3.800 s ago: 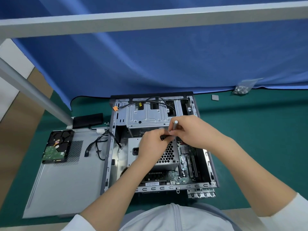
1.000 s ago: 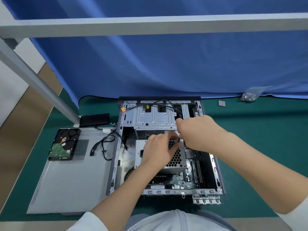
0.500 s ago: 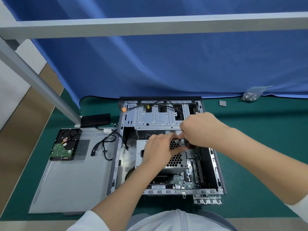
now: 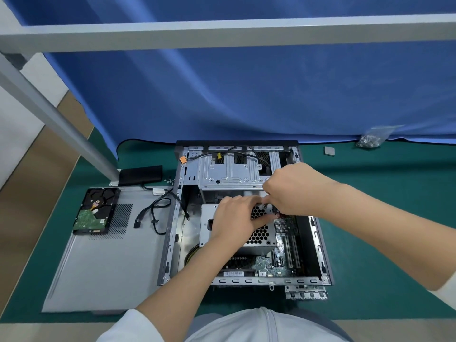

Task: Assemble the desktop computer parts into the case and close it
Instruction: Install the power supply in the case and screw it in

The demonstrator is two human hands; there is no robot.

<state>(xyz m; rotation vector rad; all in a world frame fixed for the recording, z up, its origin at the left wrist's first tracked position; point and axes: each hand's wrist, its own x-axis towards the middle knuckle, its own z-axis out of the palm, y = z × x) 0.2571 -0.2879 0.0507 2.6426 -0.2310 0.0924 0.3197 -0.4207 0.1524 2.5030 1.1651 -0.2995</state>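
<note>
Blue cloth (image 4: pixel 246 95) is hung behind a green mat (image 4: pixel 382 218), and a grey frame bar (image 4: pixel 222 35) is seen across the top. On the mat the open computer case (image 4: pixel 170 243) is laid on its side, directly in front of the person. Its removed side panel (image 4: pixel 106 267) is laid flat just to its left, touching the case edge. Inside the case a silver drive cage (image 4: pixel 229 174) is seen at the far end, and a power supply (image 4: pixel 259 236) with a honeycomb grille is set in the middle, with the green motherboard (image 4: pixel 283 243) exposed beside and below it. A hard drive (image 4: pixel 95 211) is placed circuit side up on the far left corner of the panel, with loose black cables (image 4: pixel 155 211) between it and the case.

The left hand (image 4: pixel 237 218) is rested on the power supply, its fingers stretched forward and close together over the grille's far edge. The right hand (image 4: pixel 293 188) is held just beyond it with fingers curled downward and touching the left fingertips; what is pinched there cannot be told. A bag of screws (image 4: pixel 370 139) and a small grey square (image 4: pixel 329 151) are left at the far right.
</note>
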